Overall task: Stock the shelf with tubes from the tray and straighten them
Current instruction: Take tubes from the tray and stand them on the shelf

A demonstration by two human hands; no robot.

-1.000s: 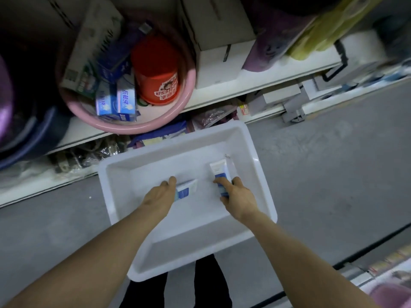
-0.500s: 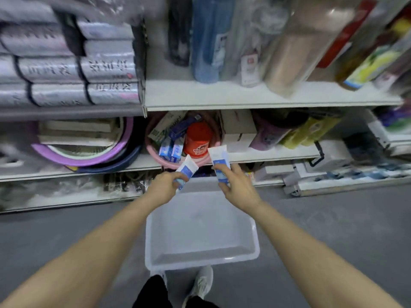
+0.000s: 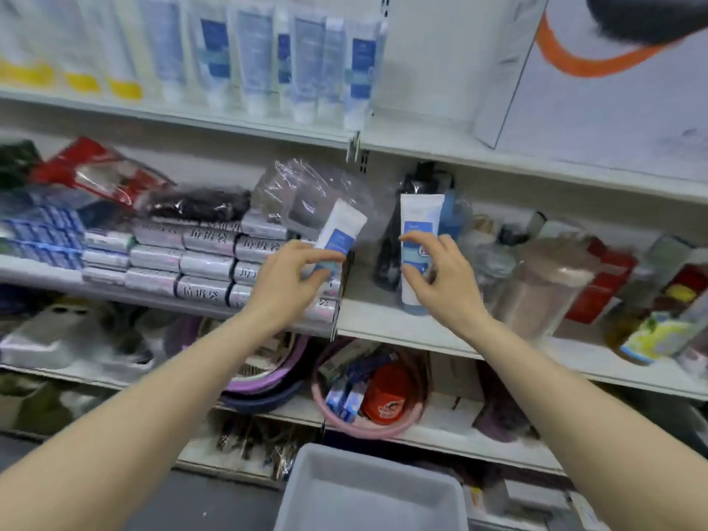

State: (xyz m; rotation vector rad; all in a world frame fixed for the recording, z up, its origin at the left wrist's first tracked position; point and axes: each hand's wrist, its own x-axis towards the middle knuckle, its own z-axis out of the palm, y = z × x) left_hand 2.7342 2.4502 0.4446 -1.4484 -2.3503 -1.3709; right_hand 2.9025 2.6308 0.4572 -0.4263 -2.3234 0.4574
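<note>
Both hands are raised in front of the middle shelf, each holding one white tube with a blue label. The left hand pinches the lower part of the left tube between thumb and fingers, and that tube leans to the right, its flat crimped end pointing up toward the clear plastic bags behind it. The right hand grips the right tube around its middle with curled fingers; this tube stands upright, cap end down, just above the middle shelf's board, though contact with the board cannot be told. Above the middle shelf, the top shelf carries a row of similar tubes standing cap down, blurred in this view. Below the middle shelf, a pink basin holds a red tub and small blue boxes. The grey tray sits lowest, under the basin, near the bottom edge of the view.
</note>
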